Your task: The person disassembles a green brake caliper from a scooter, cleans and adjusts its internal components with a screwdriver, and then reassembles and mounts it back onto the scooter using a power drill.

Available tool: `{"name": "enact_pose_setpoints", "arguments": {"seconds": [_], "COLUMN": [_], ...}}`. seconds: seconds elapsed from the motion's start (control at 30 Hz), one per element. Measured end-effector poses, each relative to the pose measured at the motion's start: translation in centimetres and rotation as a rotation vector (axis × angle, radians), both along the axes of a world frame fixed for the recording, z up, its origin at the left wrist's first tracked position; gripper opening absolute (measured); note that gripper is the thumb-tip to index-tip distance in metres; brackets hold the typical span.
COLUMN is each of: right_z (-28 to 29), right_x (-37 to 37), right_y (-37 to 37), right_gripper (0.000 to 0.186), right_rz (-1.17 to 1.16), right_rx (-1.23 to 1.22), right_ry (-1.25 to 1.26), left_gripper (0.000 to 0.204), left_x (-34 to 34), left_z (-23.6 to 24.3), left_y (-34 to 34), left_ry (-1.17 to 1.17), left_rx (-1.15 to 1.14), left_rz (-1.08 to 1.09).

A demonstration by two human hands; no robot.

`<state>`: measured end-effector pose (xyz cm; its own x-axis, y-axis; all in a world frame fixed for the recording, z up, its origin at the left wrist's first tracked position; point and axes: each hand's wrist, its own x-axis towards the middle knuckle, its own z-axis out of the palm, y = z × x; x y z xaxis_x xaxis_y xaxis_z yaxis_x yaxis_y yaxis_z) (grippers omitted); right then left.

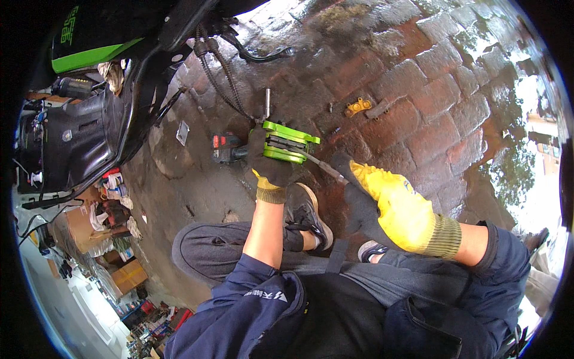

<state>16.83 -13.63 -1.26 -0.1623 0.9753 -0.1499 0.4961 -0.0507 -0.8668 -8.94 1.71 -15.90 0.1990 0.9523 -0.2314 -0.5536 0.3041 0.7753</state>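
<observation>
A person's dark navy work jacket (263,311) and trousers fill the lower part of the view, closest to the camera, with knees bent in a crouch over wet, reddish brick paving (430,102). A dark sneaker (308,212) sits between the forearms.

The left hand (269,164), in a black and yellow work glove, reaches forward from a bare forearm and is closed around a bright green brake caliper (288,142), holding it just above the bricks. Dark brake pads show in the caliper's open slot.

The right hand (382,197), in a matching yellow and black glove, is wrapped around the handle of a slim metal tool (320,164), possibly a screwdriver. Its shaft runs leftward and its tip goes into the caliper between the pads.

Just left of the caliper, on the ground, lies a black and red power tool (224,146), partly hidden by the left hand. A chrome socket extension (267,103) lies on the bricks just beyond the caliper. Farther right, well apart, rests a small yellow metal bracket (357,107).

At upper left stands a black and green motorcycle (89,78), with a braided hose (221,78) trailing from it down toward the caliper. Cardboard boxes (119,269) and clutter sit at lower left.
</observation>
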Motion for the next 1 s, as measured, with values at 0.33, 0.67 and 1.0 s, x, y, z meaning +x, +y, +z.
{"name": "enact_pose_setpoints", "arguments": {"seconds": [0.33,0.67,1.0], "right_z": [-1.0,1.6,4.7], "right_x": [-1.2,7.5,7.9], "right_y": [-1.4,7.4,6.5], "right_gripper": [0.067,0.040,0.036], "right_rz": [0.009,0.006,-0.105], "right_rx": [0.013,-0.534,-0.476], "right_ry": [0.055,0.470,0.477], "left_gripper": [0.041,0.040,0.038], "left_x": [-0.4,0.1,0.0], "left_z": [-0.6,0.5,0.7], "left_y": [0.3,-0.5,-0.6], "left_ry": [-0.064,0.112,0.013], "left_rx": [0.038,-0.048,-0.058], "left_rz": [-0.056,0.013,0.021]}}
